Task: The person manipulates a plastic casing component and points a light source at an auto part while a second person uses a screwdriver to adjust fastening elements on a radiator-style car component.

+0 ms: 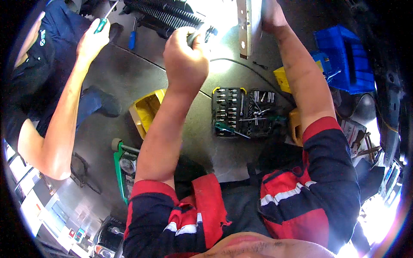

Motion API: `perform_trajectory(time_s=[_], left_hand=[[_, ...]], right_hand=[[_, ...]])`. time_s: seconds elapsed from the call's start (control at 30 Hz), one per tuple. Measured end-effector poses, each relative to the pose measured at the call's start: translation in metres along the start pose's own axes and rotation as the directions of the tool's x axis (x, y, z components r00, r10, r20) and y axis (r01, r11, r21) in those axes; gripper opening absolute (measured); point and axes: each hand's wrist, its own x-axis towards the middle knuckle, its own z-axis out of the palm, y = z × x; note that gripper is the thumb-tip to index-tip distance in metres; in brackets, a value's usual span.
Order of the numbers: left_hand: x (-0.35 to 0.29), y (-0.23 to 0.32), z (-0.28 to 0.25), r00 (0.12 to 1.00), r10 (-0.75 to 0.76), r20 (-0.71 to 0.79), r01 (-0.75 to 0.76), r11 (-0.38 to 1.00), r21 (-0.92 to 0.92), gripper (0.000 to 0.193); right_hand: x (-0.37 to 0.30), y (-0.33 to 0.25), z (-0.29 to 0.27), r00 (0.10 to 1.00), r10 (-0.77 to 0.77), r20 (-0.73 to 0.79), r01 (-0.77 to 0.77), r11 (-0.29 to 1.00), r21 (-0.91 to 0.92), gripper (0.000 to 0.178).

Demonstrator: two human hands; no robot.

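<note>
My left hand (pixel 186 58) is raised in the upper middle, its fingers closed round a short dark object (pixel 192 39) whose kind I cannot make out. Just beyond it are a ribbed black part (pixel 172 17) and a bright glare. My right hand (pixel 274 18) reaches to the top edge, against the side of an upright metal strip with holes (pixel 243 32). Its fingers are mostly hidden there. Below, between my forearms, an open tool case (pixel 214 103) lies on the floor with several bits and sockets. A green-handled screwdriver (pixel 228 128) rests across it.
At the left a co-worker's hand (pixel 95 39) grips a green screwdriver (pixel 101 26). A blue-handled tool (pixel 132 39) lies nearby. Yellow bins (pixel 144 107) stand left of my arm, blue bins (pixel 352 64) at the right. A dark cable (pixel 254 71) crosses the floor.
</note>
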Motion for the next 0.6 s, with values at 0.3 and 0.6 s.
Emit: perform_trajectory(time_s=[0.3,0.6], left_hand=[[0.002,0.004,0.001,0.992,-0.123,0.01,0.124,0.989,-0.085,0.023],[0.035,0.008,-0.012,0.563,-0.694,0.449,0.816,0.381,-0.434,0.032]], right_hand=[[0.001,-0.009,0.009,0.998,0.058,0.002,-0.058,0.998,0.03,0.058],[-0.011,-0.017,-0.032,0.997,0.08,-0.01,-0.08,0.997,0.005,0.047]])
